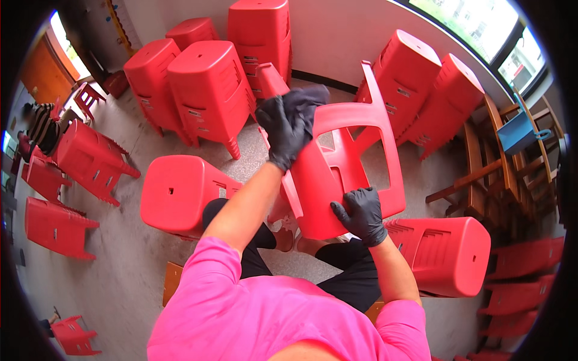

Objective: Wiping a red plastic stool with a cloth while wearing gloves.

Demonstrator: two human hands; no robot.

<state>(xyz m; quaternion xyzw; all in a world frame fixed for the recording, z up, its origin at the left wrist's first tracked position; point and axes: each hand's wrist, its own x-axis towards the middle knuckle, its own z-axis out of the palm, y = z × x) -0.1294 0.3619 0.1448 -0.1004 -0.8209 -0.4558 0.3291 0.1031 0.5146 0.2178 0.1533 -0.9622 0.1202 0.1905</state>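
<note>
A red plastic stool is tipped on its side in front of me, its legs pointing away. My left hand, in a black glove, presses a dark cloth against the stool's upper side near the legs. Gloved in black as well, my right hand grips the stool by the edge of a side opening close to its seat end. The fingertips of that hand are hidden inside the opening.
Stacked red stools stand by the wall, beside my left knee and to my right. Wooden furniture with a blue plastic container is at the right. Another person sits at the far left.
</note>
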